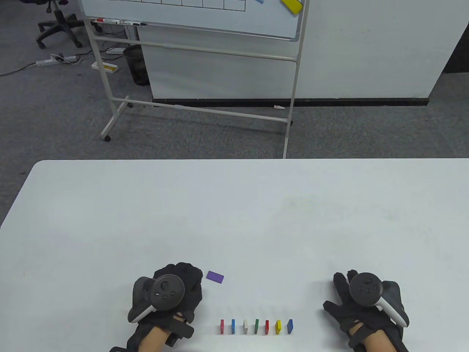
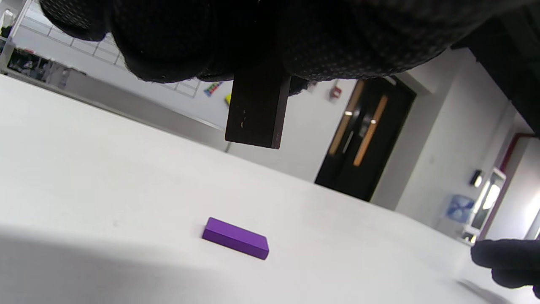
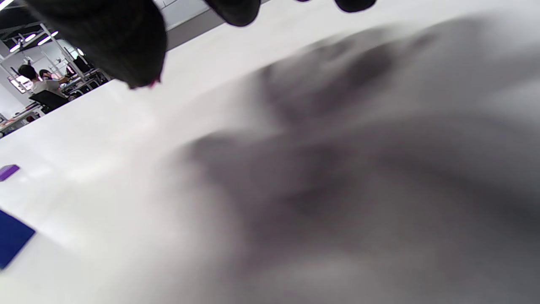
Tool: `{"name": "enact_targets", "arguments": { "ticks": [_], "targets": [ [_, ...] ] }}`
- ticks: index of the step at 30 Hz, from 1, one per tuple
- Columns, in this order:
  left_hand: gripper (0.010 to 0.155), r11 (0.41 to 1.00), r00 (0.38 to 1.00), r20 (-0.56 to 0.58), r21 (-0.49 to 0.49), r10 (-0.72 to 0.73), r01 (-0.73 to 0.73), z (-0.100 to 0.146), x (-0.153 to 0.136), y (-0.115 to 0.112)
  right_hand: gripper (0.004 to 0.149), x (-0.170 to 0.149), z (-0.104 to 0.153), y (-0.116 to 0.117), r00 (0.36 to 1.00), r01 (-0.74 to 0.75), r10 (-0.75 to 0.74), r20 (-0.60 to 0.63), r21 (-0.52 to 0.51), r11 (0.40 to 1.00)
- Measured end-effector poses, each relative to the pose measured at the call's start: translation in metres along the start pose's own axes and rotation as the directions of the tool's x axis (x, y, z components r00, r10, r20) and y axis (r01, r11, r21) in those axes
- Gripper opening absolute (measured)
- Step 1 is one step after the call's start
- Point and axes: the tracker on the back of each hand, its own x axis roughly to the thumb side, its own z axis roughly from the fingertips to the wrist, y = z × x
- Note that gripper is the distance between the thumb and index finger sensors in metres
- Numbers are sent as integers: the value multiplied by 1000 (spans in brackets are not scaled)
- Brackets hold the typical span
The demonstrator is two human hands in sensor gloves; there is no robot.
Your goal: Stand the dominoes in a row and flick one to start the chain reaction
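Several coloured dominoes stand in a row near the table's front edge, from a red one (image 1: 222, 326) on the left to a blue one (image 1: 290, 326) on the right. A purple domino (image 1: 215, 277) (image 2: 235, 237) lies flat behind the row, just right of my left hand (image 1: 183, 278). In the left wrist view, that hand's curled fingers (image 2: 253, 38) pinch a dark domino (image 2: 256, 110) that hangs upright above the table. My right hand (image 1: 342, 293) lies to the right of the row with its fingers spread and holds nothing. The right wrist view shows the blue end domino (image 3: 10, 236) at its left edge.
The white table (image 1: 256, 212) stretches far back beyond the dominoes. Past its far edge stand a wheeled whiteboard frame (image 1: 198, 55) and a white partition (image 1: 366, 55) on the grey floor.
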Motion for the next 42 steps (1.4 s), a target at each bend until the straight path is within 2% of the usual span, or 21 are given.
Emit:
{"name": "enact_targets", "arguments": {
  "ticks": [3, 5, 7, 12, 15, 24, 31, 36, 40, 42],
  "targets": [
    [42, 1000, 1000, -1, 7, 25, -25, 2, -1, -1, 87, 1, 3, -4, 1000, -27, 27, -6, -14, 1000],
    [42, 1000, 1000, 19, 7, -13, 13, 4, 1, 1, 87, 2, 4, -3, 1000, -7, 7, 1, -19, 1000],
    [42, 998, 998, 27, 13, -56, 56, 6, 2, 4, 87, 4, 2, 0, 1000, 19, -19, 11, -6, 1000],
    [42, 998, 998, 45, 45, -39, 37, 10, 1, 8, 87, 9, -3, 9, 999, -5, 3, 40, 46, 999],
    [42, 996, 994, 64, 36, -86, 84, 12, 5, 7, 87, 11, -4, 6, 997, 12, -15, 72, 47, 999],
    [42, 994, 987, 124, 6, -107, 107, 7, 19, 0, 87, 16, 1, 3, 985, 74, -82, 150, 58, 996],
    [43, 995, 990, 103, -10, -100, 102, 7, 15, -5, 87, 22, 3, 6, 978, 83, -92, 186, 53, 995],
    [42, 997, 991, 105, 27, -78, 76, 10, 13, 3, 86, 22, 2, 9, 977, 67, -66, 203, 5, 998],
    [42, 988, 981, 125, 59, -146, 140, 7, 23, 12, 86, 16, 1, 7, 987, -14, 13, 163, 7, 1000],
    [42, 975, 964, 143, 33, -223, 220, 6, 33, 23, 87, 16, 5, 0, 989, -3, 6, 145, -22, 1000]
  ]
}}
